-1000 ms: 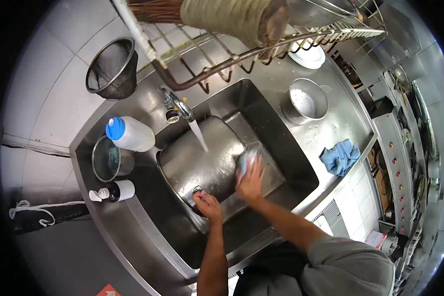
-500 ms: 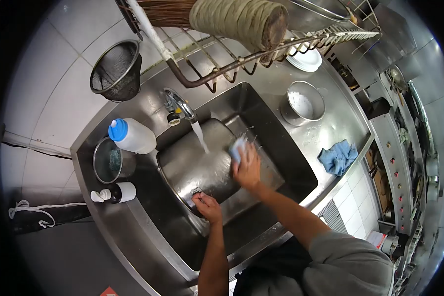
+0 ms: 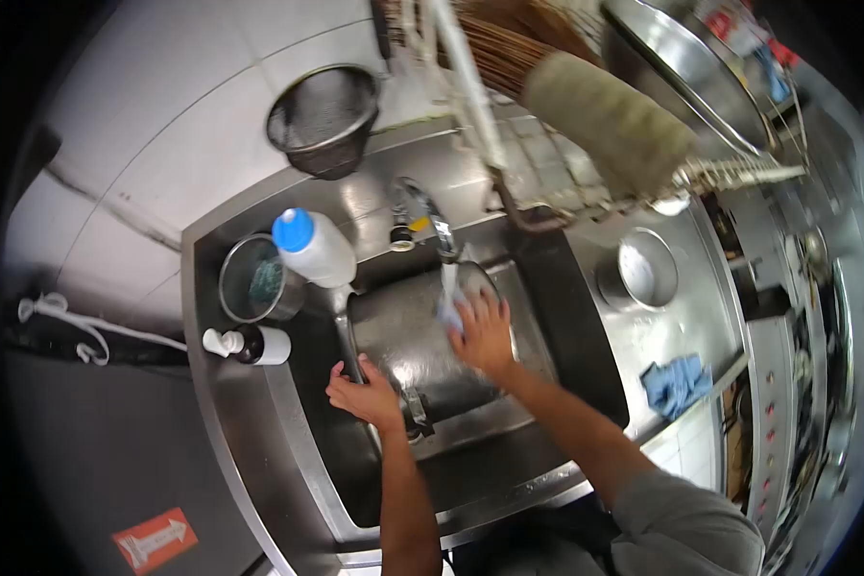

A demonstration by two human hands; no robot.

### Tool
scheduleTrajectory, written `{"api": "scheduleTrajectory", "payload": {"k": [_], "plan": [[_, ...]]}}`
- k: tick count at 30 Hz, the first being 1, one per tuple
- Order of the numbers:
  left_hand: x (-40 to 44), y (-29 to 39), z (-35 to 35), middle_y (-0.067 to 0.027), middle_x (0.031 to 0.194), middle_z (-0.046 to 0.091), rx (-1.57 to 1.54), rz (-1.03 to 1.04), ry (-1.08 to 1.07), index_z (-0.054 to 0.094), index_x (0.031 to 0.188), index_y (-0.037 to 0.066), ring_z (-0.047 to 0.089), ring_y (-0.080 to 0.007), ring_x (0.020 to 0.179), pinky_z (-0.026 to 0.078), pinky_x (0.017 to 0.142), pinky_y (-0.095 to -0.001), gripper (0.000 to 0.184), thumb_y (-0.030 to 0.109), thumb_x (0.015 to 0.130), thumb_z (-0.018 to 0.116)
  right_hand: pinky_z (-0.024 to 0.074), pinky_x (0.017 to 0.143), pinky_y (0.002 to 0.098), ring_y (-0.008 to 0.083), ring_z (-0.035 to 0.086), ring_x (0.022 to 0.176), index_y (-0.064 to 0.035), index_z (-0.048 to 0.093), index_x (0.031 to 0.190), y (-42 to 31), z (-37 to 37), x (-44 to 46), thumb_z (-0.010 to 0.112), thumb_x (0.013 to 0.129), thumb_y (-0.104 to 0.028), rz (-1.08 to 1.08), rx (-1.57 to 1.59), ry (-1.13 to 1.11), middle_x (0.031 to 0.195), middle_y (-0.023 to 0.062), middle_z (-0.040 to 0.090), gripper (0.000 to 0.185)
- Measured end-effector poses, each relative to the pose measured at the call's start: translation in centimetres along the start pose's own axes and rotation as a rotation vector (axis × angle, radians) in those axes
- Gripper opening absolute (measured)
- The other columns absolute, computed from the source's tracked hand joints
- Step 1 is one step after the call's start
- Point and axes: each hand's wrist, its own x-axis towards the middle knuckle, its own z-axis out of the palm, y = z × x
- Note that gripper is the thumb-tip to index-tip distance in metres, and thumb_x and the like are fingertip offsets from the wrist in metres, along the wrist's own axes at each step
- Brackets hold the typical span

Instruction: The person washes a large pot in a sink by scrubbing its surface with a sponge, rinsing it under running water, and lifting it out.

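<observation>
A large metal pot lies on its side in the sink, its rim toward the left. My right hand presses a light blue cloth against the pot's wall; blur hides the cloth's exact shape. Water from the faucet runs down onto the pot beside these fingers. At the pot's rim is my left hand, its fingers apart and not wrapped round anything I can see. Close to it, a side handle shows on the pot.
Left of the sink stand a blue-capped bottle, a metal container and a pump bottle. A mesh strainer hangs above. On the right counter are a small pot and a blue cloth. A wire rack overhangs the back.
My left hand has let go of the pot's handle and shifted left to the rim. The pot has turned somewhat. My right hand's cloth now lies nearer the water stream. The view has shifted.
</observation>
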Motion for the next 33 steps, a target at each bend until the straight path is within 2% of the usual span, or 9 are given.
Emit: {"api": "scheduleTrajectory", "payload": {"k": [5, 10, 12, 16, 20, 23, 26, 30, 33], "plan": [[0.6, -5.1, 2.4, -0.0270, 0.071, 0.061, -0.221, -0.256, -0.433, 0.065, 0.082, -0.007, 0.057, -0.0398, 0.065, 0.045, 0.069, -0.0503, 0.060, 0.047, 0.099, 0.045, 0.0328, 0.105, 0.0596, 0.0441, 0.045, 0.127, -0.0182, 0.055, 0.131, 1.8, 0.6, 0.4, 0.060, 0.085, -0.035, -0.211, -0.105, -0.142, 0.133, 0.0178, 0.053, 0.050], [1.0, -3.6, 1.9, -0.0245, 0.062, 0.051, -0.309, -0.112, -0.404, 0.062, 0.080, -0.006, 0.042, -0.0313, 0.056, 0.042, 0.060, -0.0429, 0.052, 0.041, 0.099, 0.049, 0.0458, 0.095, 0.0403, 0.0341, 0.060, 0.109, -0.0156, 0.058, 0.124, 3.6, 5.3, 11.0, 0.051, 0.090, -0.046, 0.484, 0.024, -0.611, 0.122, 0.0144, 0.062, 0.046], [0.7, -3.2, 1.6, -0.0203, 0.059, 0.051, -0.369, -0.228, -0.487, 0.060, 0.078, -0.006, 0.041, -0.0245, 0.055, 0.040, 0.057, -0.0415, 0.051, 0.038, 0.100, 0.050, 0.0473, 0.095, 0.0460, 0.0330, 0.061, 0.108, -0.0051, 0.055, 0.123, -0.4, 4.9, 9.2, 0.045, 0.094, -0.046, 0.106, -0.101, -0.432, 0.120, 0.0171, 0.061, 0.051], [-1.0, -4.8, 1.7, -0.0103, 0.055, 0.043, -0.518, -0.310, -0.469, 0.055, 0.073, -0.006, 0.037, -0.0178, 0.055, 0.036, 0.054, -0.0383, 0.055, 0.037, 0.104, 0.041, 0.0356, 0.102, 0.0532, 0.0374, 0.046, 0.124, -0.0188, 0.057, 0.127, -8.7, 0.1, 1.9, 0.062, 0.085, -0.029, -0.394, 0.071, -0.238, 0.135, 0.0133, 0.051, 0.044], [-2.2, -4.3, 1.9, -0.0119, 0.057, 0.041, -0.513, -0.164, -0.382, 0.054, 0.079, -0.007, 0.037, -0.0195, 0.056, 0.037, 0.055, -0.0394, 0.050, 0.031, 0.106, 0.037, 0.0378, 0.098, 0.0539, 0.0290, 0.051, 0.119, -0.0188, 0.060, 0.122, -8.4, 4.6, 4.3, 0.063, 0.080, -0.028, -0.430, 0.157, -0.140, 0.129, 0.0089, 0.057, 0.043], [-1.6, -3.3, 2.1, -0.0109, 0.058, 0.039, -0.540, -0.252, -0.424, 0.049, 0.070, -0.005, 0.036, -0.0191, 0.058, 0.035, 0.055, -0.0413, 0.059, 0.040, 0.105, 0.034, 0.0389, 0.093, 0.0588, 0.0334, 0.058, 0.108, -0.0211, 0.060, 0.123, -8.0, 7.0, 8.6, 0.059, 0.083, -0.032, 0.014, 0.088, -0.439, 0.121, 0.0104, 0.061, 0.041], [-1.9, -4.4, 2.6, -0.0095, 0.060, 0.046, -0.581, -0.254, -0.457, 0.053, 0.074, -0.005, 0.038, -0.0174, 0.059, 0.037, 0.057, -0.0394, 0.057, 0.038, 0.106, 0.033, 0.0371, 0.096, 0.0616, 0.0348, 0.048, 0.123, -0.0201, 0.061, 0.118, -8.0, 4.6, 2.7, 0.066, 0.077, -0.028, -0.529, 0.342, -0.115, 0.131, 0.0052, 0.056, 0.042], [-3.0, -5.3, 3.1, -0.0033, 0.065, 0.048, -0.855, -0.330, -0.443, 0.055, 0.080, -0.003, 0.039, -0.0131, 0.062, 0.038, 0.057, -0.0356, 0.048, 0.033, 0.106, 0.037, 0.0275, 0.108, 0.0632, 0.0334, 0.030, 0.139, -0.0238, 0.064, 0.112, -6.2, -1.7, -2.8, 0.073, 0.070, -0.028, -0.642, 0.249, -0.466, 0.140, 0.0030, 0.048, 0.043], [-3.4, -5.0, 2.3, -0.0011, 0.067, 0.048, -0.702, -0.207, -0.441, 0.055, 0.080, -0.002, 0.040, -0.0117, 0.064, 0.037, 0.057, -0.0350, 0.044, 0.031, 0.106, 0.039, 0.0343, 0.102, 0.0608, 0.0310, 0.041, 0.132, -0.0233, 0.066, 0.101, -5.5, 0.4, 1.3, 0.072, 0.068, -0.021, -0.817, 0.303, -0.469, 0.133, -0.0002, 0.055, 0.034]]}}
